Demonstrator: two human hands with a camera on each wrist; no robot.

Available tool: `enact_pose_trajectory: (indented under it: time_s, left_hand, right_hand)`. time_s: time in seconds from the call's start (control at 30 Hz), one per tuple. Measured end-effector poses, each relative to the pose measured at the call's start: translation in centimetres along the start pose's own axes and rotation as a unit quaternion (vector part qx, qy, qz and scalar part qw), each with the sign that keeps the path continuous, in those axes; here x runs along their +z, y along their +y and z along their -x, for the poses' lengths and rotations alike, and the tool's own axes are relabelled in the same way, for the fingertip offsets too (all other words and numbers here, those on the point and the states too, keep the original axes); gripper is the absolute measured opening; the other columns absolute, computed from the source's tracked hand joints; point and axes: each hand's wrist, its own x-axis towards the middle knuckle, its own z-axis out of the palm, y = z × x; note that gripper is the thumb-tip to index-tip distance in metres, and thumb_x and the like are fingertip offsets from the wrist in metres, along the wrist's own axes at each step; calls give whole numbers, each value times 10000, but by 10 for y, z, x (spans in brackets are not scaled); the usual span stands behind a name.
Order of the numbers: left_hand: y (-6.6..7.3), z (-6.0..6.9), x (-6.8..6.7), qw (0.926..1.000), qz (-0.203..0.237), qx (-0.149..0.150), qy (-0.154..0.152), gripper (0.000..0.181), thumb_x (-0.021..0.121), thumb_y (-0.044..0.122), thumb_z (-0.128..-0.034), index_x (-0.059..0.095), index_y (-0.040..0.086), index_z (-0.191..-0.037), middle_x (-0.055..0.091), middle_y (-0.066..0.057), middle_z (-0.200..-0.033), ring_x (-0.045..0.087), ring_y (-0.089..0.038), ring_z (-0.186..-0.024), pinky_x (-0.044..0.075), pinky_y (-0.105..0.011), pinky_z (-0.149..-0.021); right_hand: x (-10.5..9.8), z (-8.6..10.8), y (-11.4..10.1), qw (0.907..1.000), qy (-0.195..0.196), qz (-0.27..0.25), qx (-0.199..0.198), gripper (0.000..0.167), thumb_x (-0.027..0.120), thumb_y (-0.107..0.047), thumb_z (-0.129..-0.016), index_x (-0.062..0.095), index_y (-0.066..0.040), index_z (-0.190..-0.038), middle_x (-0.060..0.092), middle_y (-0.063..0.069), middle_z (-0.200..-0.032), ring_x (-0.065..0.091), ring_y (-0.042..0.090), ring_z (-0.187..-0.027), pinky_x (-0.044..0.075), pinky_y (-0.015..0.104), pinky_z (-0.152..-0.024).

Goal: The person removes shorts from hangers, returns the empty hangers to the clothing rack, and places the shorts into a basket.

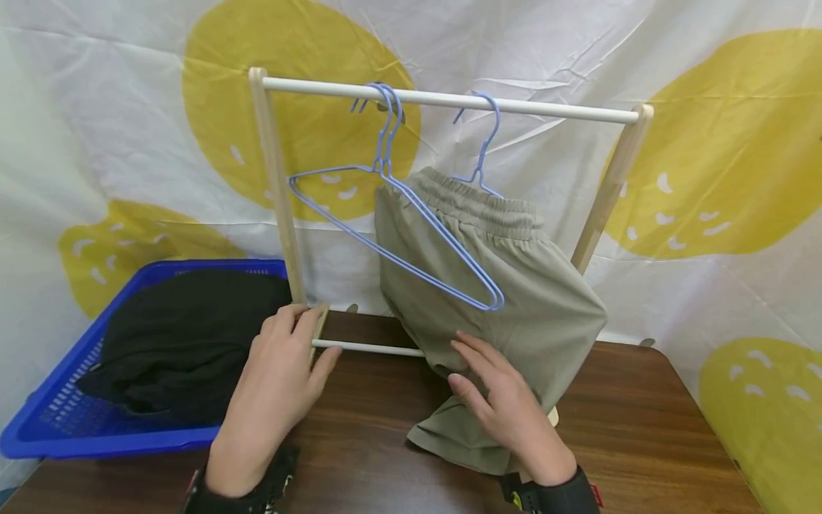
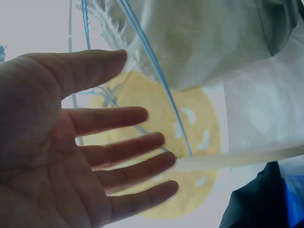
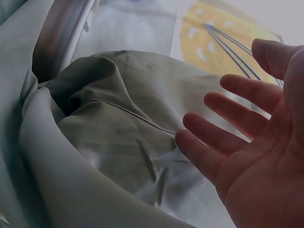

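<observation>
Where the right grip (image 1: 507,407) hovers, pants (image 1: 546,293) hang just behind.

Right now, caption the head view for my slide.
Left hand by a rack, right hand before hanging olive pants, two bare blue hangers alongside.

Can't tell what the black cloth (image 1: 180,343) left of the left hand (image 1: 282,364) is, too dark. Beyond the right hand (image 1: 514,407), the pants (image 1: 533,278) hide their hanger's (image 1: 483,153) lower part and the low bar's (image 1: 369,348) right end. Tabletop's (image 1: 359,442) cut off nearest me.
</observation>
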Motion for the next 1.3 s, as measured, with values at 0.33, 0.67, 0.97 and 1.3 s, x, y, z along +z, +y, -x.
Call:
enact_pose_trajectory:
  time_s: [0.33,0.67,0.97,1.3]
  left_hand:
    - [7,-6,24,9957,326,804,337,569,794,233,-925,577,-55,-1364,578,-290,-1333,563,-473,-1220,464,-645,-977]
    - [15,-10,49,9858,485,1382,820,719,385,577,-1072,558,-51,-1377,568,-275,-1337,556,-450,-1172,428,-629,-1036]
    - [23,-11,63,9833,734,1427,853,705,385,556,-1083,559,-49,-1400,552,-283,-1386,537,-445,-1281,446,-630,-1029]
    - [34,-11,72,9859,818,1290,683,703,379,549,-1083,558,-46,-1413,541,-275,-1424,525,-452,-1309,440,-649,-1033]
  right_hand:
    - [-5,-1,-2,9980,506,114,-364,410,666,-213,-1020,630,-36,-1388,597,154,-1447,582,319,-1325,494,453,-1041]
    - [-22,-2,-7,9956,812,2,-465,405,673,-145,-1010,622,-35,-1397,588,153,-1458,579,315,-1331,335,153,-1137]
    - [-35,-5,-8,9873,1328,-86,-870,438,549,-305,-1086,644,39,-1340,613,174,-1423,613,356,-1268,345,155,-1136]
    - [-49,-4,-11,9781,1806,-91,-1034,492,520,-366,-1091,673,59,-1287,644,202,-1365,629,282,-1264,407,184,-1103]
